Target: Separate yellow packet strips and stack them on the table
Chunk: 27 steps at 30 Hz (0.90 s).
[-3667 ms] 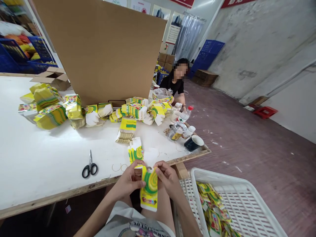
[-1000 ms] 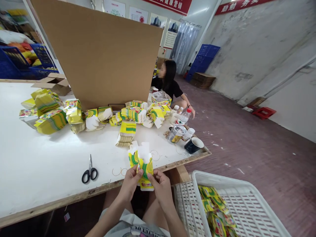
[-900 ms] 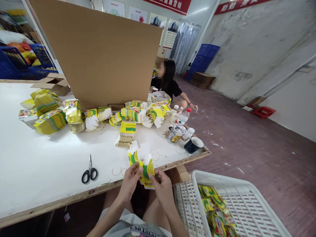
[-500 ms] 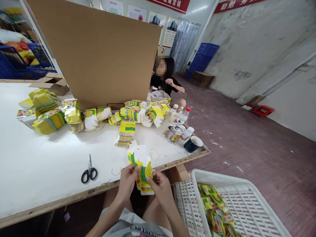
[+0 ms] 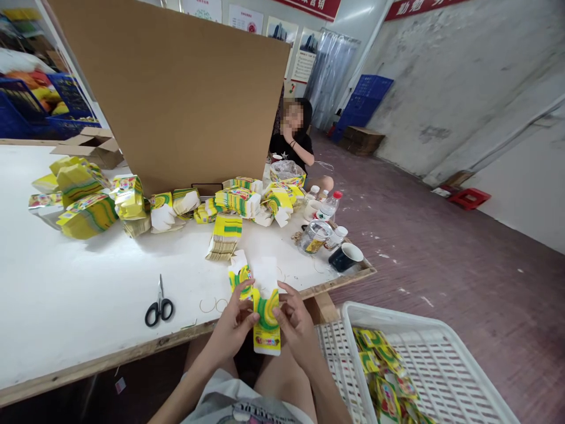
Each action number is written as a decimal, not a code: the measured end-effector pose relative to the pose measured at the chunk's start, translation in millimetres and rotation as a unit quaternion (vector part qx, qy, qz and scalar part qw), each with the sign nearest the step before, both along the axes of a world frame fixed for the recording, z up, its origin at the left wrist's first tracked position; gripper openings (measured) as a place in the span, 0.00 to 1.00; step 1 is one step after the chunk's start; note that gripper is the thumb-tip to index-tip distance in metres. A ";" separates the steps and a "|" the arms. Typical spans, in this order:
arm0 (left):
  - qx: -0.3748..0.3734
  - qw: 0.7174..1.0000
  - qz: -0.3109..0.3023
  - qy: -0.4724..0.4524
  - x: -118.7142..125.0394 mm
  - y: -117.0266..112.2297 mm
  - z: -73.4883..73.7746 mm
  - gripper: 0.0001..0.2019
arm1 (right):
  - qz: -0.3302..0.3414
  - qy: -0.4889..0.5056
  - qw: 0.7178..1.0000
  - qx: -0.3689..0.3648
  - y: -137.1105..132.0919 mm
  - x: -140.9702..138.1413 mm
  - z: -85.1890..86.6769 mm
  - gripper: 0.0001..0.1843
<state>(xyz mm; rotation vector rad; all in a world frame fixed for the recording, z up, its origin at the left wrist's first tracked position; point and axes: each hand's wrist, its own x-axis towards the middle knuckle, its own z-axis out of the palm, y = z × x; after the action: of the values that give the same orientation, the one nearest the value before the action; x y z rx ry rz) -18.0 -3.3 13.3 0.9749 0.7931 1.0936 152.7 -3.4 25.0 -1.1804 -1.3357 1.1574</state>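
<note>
1. Both the left hand point(image 5: 233, 327) and the right hand point(image 5: 298, 321) grip a yellow-green carton point(image 5: 267, 333) by its side edges, thumbs in front
2. The carton is above the lap at the edge of the white table point(image 5: 88, 288), white flap point(image 5: 265, 272) upward
3. Just beyond lie more cartons point(image 5: 241, 280), scissors point(image 5: 160, 299) to their left
4. On the right, a white basket point(image 5: 441, 359) holds yellow packets point(image 5: 384, 391)

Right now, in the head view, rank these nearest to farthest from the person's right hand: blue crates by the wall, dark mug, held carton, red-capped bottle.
1. Held carton: touching the right hand.
2. Dark mug: ahead, right.
3. Red-capped bottle: beyond the mug.
4. Blue crates: right background.
</note>
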 end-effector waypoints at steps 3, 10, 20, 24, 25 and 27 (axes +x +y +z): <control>-0.010 0.997 -0.073 -0.038 -4.3 0.0 2.7 0.26 | 0.077 0.038 0.996 -0.029 3.0 8.6 11.2 0.20; -0.036 0.988 -0.121 -0.087 0.7 -6.4 -2.7 0.24 | 0.078 -0.038 0.996 -0.011 3.3 16.1 9.3 0.13; 0.005 0.998 -0.064 0.019 0.6 0.1 -3.8 0.27 | -0.015 -0.084 0.994 0.075 8.0 19.9 14.5 0.16; 0.017 0.997 -0.049 0.057 4.3 0.5 -5.2 0.25 | 0.034 -0.126 0.991 -0.028 5.3 20.0 19.4 0.16; 0.016 0.997 -0.056 0.057 5.0 0.0 -5.0 0.25 | 0.039 -0.144 0.988 -0.043 4.5 17.9 19.3 0.18; 0.007 0.996 -0.071 0.049 5.7 -0.9 -4.0 0.26 | 0.025 -0.192 0.980 -0.037 3.5 12.8 19.0 0.17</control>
<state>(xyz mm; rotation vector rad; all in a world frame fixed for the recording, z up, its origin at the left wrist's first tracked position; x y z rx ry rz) -12.3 -4.3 9.3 1.0855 0.7841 0.9364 165.5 0.1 44.1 -1.4868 -1.6279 1.0548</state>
